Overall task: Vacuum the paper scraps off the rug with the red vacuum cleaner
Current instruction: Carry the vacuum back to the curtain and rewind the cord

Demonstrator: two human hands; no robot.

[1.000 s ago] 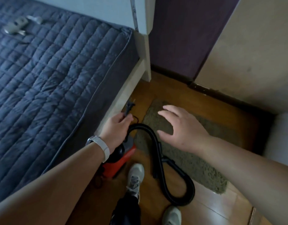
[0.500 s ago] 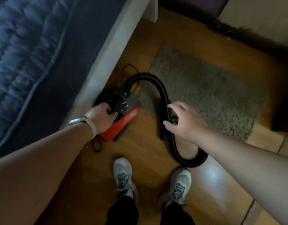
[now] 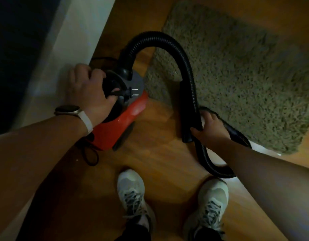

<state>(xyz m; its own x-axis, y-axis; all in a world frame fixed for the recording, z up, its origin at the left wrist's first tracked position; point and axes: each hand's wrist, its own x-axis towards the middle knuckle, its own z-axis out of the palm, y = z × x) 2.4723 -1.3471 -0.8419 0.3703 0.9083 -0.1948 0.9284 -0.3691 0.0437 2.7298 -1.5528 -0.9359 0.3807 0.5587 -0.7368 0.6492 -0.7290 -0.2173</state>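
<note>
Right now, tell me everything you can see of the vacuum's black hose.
The hose is black, ribbed and looks like flexible plastic. It leaves the top of the red vacuum cleaner, arches over a corner of the rug, runs down beside a smooth rigid tube, then loops on the wooden floor near the right shoe. The right hand grips it partway along. I cannot tell where it ends.

Right hand (image 3: 210, 130) lowered, now gripping hose (image 3: 189, 94).
</note>
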